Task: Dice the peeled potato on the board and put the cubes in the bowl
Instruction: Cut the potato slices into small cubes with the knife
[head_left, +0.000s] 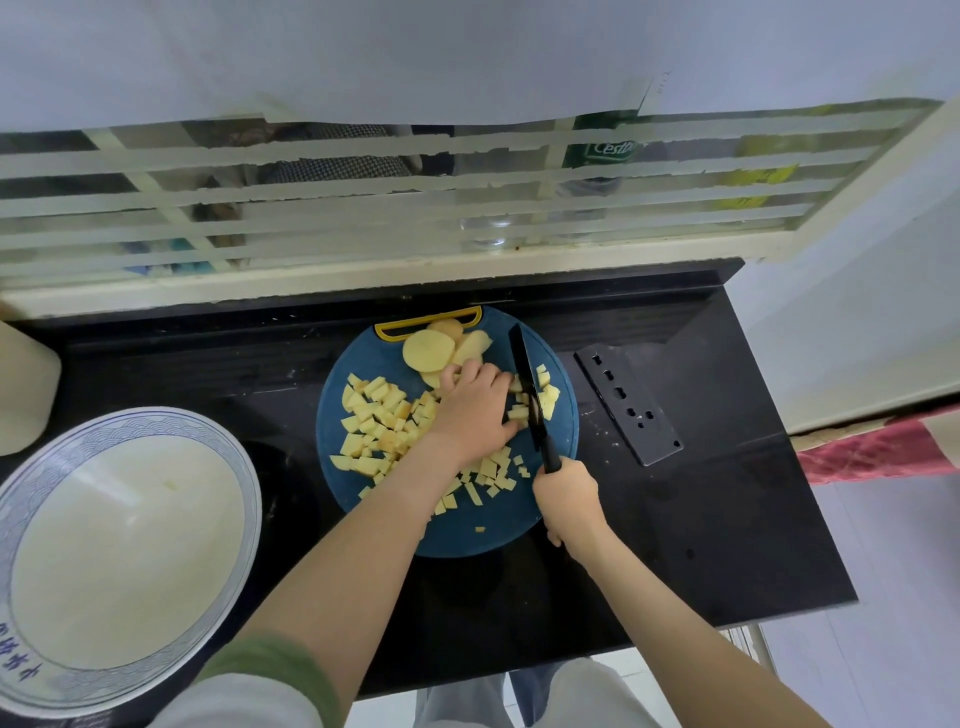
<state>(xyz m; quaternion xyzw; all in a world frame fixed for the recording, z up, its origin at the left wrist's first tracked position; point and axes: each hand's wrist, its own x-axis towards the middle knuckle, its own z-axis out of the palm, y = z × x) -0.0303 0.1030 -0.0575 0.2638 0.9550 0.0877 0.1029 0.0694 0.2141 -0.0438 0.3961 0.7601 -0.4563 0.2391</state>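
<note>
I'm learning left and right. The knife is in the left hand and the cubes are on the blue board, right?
Not quite. The head view shows the knife in the right hand; the left hand holds potato beside it. The cubes are on the blue board.

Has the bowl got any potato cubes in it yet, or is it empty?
Empty: the bowl shows bare white inside bar one tiny speck; cubes lie on the board.

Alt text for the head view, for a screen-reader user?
Right hand grips a black knife, cutting potato pieces that the left hand holds down on a round blue board. Diced cubes and uncut slices lie on the board; the white bowl at left holds no cubes.
</note>
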